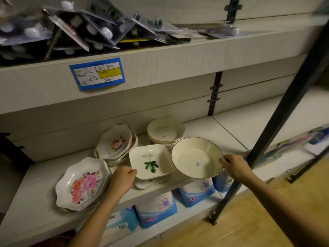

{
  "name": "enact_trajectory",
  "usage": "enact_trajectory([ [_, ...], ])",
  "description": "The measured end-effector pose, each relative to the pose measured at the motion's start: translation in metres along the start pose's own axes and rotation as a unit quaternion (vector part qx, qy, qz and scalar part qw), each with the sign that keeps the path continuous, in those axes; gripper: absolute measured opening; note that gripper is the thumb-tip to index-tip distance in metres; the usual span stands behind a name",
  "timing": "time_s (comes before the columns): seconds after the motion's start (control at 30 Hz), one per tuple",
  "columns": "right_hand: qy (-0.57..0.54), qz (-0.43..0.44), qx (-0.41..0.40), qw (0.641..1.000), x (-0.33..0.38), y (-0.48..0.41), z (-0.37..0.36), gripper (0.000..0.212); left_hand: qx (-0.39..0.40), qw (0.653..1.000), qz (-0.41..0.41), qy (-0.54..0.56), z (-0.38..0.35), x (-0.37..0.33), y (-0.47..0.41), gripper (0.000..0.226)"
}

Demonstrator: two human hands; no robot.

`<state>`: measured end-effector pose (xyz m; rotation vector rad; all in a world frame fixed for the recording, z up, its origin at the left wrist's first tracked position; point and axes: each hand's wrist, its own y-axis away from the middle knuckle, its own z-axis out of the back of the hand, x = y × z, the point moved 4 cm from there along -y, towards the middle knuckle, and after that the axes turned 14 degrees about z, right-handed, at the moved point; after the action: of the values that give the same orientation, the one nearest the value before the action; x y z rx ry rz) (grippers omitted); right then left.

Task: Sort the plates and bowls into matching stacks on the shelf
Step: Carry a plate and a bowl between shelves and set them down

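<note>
My right hand (235,166) grips the rim of a cream round plate with a dark edge (194,155), held tilted above the shelf's front edge. My left hand (123,178) holds the left rim of a white square plate with a green leaf (151,161), which tops a short stack. Behind it sits a stack of cream round bowls (165,131). A tilted stack of scalloped floral plates (116,141) stands at the back left. Another floral stack with pink and orange flowers (81,184) rests at the front left of the shelf (222,132).
The upper shelf holds a heap of blister packs (80,27), with a blue price label (97,73) on its edge. Blue and white XL packages (156,209) fill the shelf below. A dark metal post (277,122) slants at the right. Wooden floor (258,220) lies beneath.
</note>
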<state>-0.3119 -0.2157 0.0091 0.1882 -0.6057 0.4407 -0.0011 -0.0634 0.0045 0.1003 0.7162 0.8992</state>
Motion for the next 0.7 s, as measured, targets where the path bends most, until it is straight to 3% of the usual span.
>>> enact_trajectory([
  [0.3, -0.017, -0.052, -0.08, 0.995, -0.044, 0.078, 0.063, 0.027, 0.051, 0.992, -0.102, 0.045, -0.016, -0.059, 0.041, 0.032],
  [0.47, -0.033, -0.092, -0.124, 0.987, -0.092, 0.125, 0.103, 0.041, 0.077, 0.985, -0.15, 0.035, -0.052, -0.104, 0.072, 0.032],
  [0.7, 0.001, -0.155, -0.154, 0.976, -0.186, 0.17, 0.17, 0.038, 0.165, 0.974, -0.153, 0.035, -0.135, -0.171, 0.123, 0.033],
])
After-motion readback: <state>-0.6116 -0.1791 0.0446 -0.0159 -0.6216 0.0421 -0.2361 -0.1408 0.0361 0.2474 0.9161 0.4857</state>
